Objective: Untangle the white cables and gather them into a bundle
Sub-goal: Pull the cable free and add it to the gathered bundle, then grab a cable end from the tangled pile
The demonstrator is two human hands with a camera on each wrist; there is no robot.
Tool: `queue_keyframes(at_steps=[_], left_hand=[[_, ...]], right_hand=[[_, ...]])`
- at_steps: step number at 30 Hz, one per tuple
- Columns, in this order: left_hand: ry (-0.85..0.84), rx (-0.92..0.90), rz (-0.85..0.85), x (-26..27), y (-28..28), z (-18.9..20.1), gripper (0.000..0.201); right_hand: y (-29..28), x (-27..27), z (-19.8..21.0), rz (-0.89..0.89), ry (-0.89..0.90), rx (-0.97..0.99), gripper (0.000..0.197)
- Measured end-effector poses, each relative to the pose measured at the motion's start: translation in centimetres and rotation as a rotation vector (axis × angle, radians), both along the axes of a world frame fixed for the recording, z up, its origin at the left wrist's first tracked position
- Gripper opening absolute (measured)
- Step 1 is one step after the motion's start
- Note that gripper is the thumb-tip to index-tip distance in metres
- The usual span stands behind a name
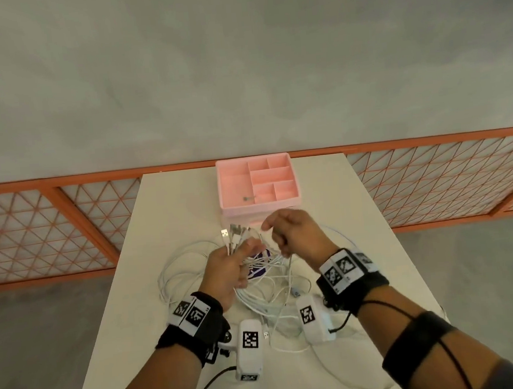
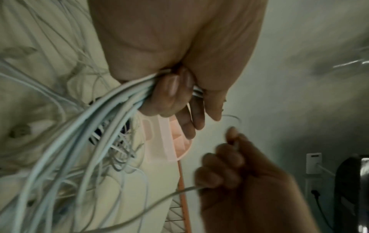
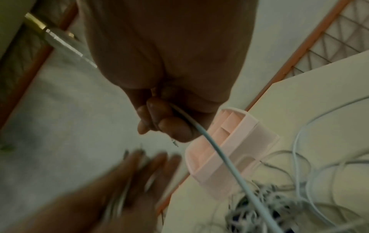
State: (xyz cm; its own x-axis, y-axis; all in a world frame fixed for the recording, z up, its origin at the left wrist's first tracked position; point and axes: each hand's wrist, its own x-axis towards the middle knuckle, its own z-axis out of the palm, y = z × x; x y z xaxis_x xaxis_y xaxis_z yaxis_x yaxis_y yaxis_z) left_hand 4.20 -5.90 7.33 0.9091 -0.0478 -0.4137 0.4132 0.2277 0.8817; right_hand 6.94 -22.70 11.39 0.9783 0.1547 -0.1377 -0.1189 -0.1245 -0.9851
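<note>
A tangle of white cables (image 1: 266, 289) lies on the white table (image 1: 150, 265) between my wrists. My left hand (image 1: 230, 265) grips several cable ends together, their USB plugs (image 1: 232, 233) fanning up and away from me. In the left wrist view the gathered white cables (image 2: 111, 110) run under the curled fingers (image 2: 171, 93) of my left hand. My right hand (image 1: 289, 231) is raised just right of it and pinches one single white cable (image 3: 215, 148), which runs down to the tangle. In the right wrist view its fingertips (image 3: 159, 116) close on that cable.
A pink divided organizer tray (image 1: 257, 182) stands at the table's far edge, just beyond my hands, with a small metal piece (image 1: 248, 198) in it. Something dark purple (image 1: 255, 267) lies under the tangle. An orange mesh fence (image 1: 65, 223) runs behind the table.
</note>
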Motion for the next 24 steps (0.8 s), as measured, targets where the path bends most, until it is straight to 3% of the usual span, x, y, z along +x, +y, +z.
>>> queue_keyframes(at_steps=[2, 9, 13, 19, 21, 24], left_hand=[[-0.034, -0.032, 0.041, 0.5, -0.5, 0.8, 0.033], [-0.013, 0.017, 0.181, 1.3, -1.0, 1.4, 0.009], [0.002, -0.053, 0.304, 1.9, 1.3, 1.6, 0.01], [0.015, -0.137, 0.484, 3.1, 5.0, 1.1, 0.009], [0.005, -0.122, 0.476, 3.0, 4.8, 0.8, 0.012], [0.019, -0.102, 0.366, 2.2, 2.9, 0.6, 0.027]], right_hand=[[1.0, -1.0, -1.3, 0.095, 0.002, -0.103, 0.027], [1.1, -2.2, -2.9, 0.179, -0.025, -0.253, 0.025], [-2.8, -1.8, -4.5, 0.169, -0.027, -0.432, 0.023], [-10.1, -1.8, -5.9, -0.002, 0.113, -0.547, 0.023], [-11.1, -1.6, -5.4, -0.111, 0.141, -0.456, 0.026], [-9.8, -1.0, -3.3, -0.274, 0.221, -0.098, 0.035]])
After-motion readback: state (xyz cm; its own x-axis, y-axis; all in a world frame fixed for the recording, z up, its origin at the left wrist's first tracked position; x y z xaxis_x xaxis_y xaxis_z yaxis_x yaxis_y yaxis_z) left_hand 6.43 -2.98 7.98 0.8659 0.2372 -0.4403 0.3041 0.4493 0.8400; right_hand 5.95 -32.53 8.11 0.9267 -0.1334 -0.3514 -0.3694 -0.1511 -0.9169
